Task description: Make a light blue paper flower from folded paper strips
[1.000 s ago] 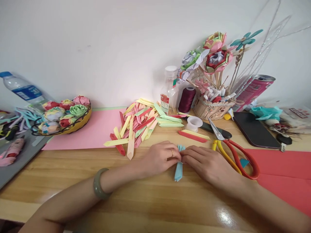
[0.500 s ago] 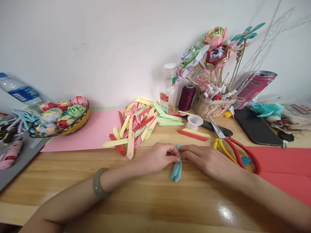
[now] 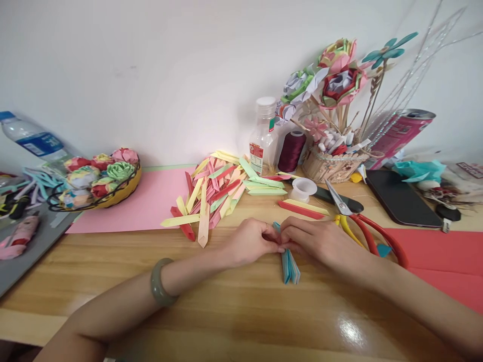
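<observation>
The left hand [image 3: 254, 242] pinches the blue paper bundle [image 3: 290, 269] near its middle, thumb against forefinger, and the right hand [image 3: 320, 239] closes over the same spot from the other side. Both seem to be grasping the bundle; the right fingertips are partly hidden, so which of them press, and how hard, I cannot tell. Nor can I tell whether any thread or wire runs between the fingers

The bundle sits to the left of the scissors [image 3: 342, 208], its lower end nearer the person than the blades. Half a second ago that lower end leaned left, away from the scissors; now it has swung the other way and points down and right, while the upper tip still shows just beyond the fingers. The folded layers fan apart at the lower end, in two clumps with a slit between them. To my eye this means the bundle is being turned about its pinched waist rather than put down, and the work in hand centres on that narrow middle

Left of the scissors, beyond the hands, lies the pile of folded strips [image 3: 219, 188], with nothing gripping it. A red strip [image 3: 300, 209] lies just left of the blades, and a white spool [image 3: 304, 190] stands a little farther back on the same side. The phone [image 3: 402, 201] and the red paper [image 3: 445, 256] lie to the right of the scissors, both untouched
</observation>
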{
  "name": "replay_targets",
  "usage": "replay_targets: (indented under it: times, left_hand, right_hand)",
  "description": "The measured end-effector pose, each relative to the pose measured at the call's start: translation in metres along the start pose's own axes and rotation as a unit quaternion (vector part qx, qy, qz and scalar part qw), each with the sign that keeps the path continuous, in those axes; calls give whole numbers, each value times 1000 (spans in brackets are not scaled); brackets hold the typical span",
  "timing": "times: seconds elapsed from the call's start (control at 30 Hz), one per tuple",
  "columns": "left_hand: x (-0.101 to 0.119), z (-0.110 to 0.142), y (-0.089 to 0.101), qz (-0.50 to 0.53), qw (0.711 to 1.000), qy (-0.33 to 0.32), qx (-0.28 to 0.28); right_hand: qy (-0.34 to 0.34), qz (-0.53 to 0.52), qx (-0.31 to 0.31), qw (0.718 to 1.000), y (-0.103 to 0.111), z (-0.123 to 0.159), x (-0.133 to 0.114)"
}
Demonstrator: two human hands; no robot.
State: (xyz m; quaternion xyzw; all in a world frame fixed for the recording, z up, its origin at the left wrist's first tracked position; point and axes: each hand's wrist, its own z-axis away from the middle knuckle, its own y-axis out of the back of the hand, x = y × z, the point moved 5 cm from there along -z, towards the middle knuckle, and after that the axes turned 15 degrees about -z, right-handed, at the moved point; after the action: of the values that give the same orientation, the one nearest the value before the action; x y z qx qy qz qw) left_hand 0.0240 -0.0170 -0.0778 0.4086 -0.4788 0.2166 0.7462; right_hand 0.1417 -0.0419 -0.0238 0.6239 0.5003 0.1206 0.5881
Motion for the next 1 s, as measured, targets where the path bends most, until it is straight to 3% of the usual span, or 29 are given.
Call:
replay_targets:
  times: [0.1, 0.3, 0.6, 0.67, 0.83, 1.0]
  left_hand:
    - [2, 0, 1, 31, 999, 21, 10]
    - [6, 4, 2, 61, 997, 50, 12]
    - [10, 5, 9, 49, 997, 14, 49]
    - [10, 7, 11, 25, 998, 9, 60]
    - [9, 8, 13, -14, 997, 1, 73]
    - [11, 7, 10, 28, 999, -19, 31]
  right_hand:
    - [-67, -86, -25, 994, -7, 0, 9]
    - [-151, -224, 38, 962, -11, 1, 19]
    - [-198, -346, 48, 916, -5, 2, 20]
    - [-196, -343, 33, 918, -4, 1, 19]
    - [-142, -238, 17, 961, -2, 0, 15]
    - [-142, -135, 35, 980, -9, 5, 13]
